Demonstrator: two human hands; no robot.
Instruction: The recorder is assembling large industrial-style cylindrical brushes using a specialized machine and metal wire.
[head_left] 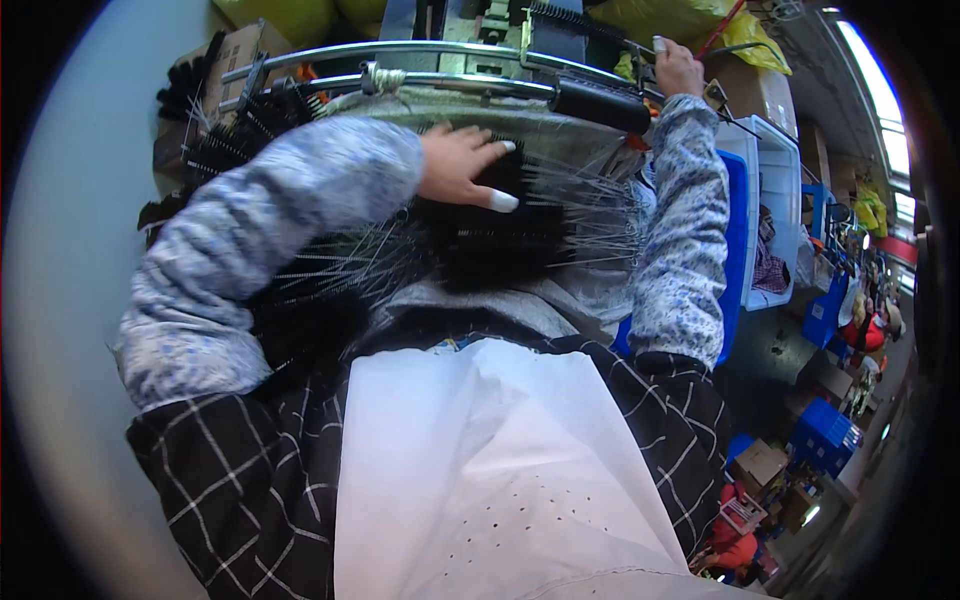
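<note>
Two hands: left flat on black wire brushes, right gripping a machine lever.

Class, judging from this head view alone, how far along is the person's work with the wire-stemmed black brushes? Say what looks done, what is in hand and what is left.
Looks done: a loose heap of black brushes lies at the left of the bench. In hand: the left hand presses flat on a bundle of brushes with wire stems fanning right, while the right hand reaches up to the machine parts at the top. Left: that bundle lies unsorted; how many remain cannot be told.
</note>
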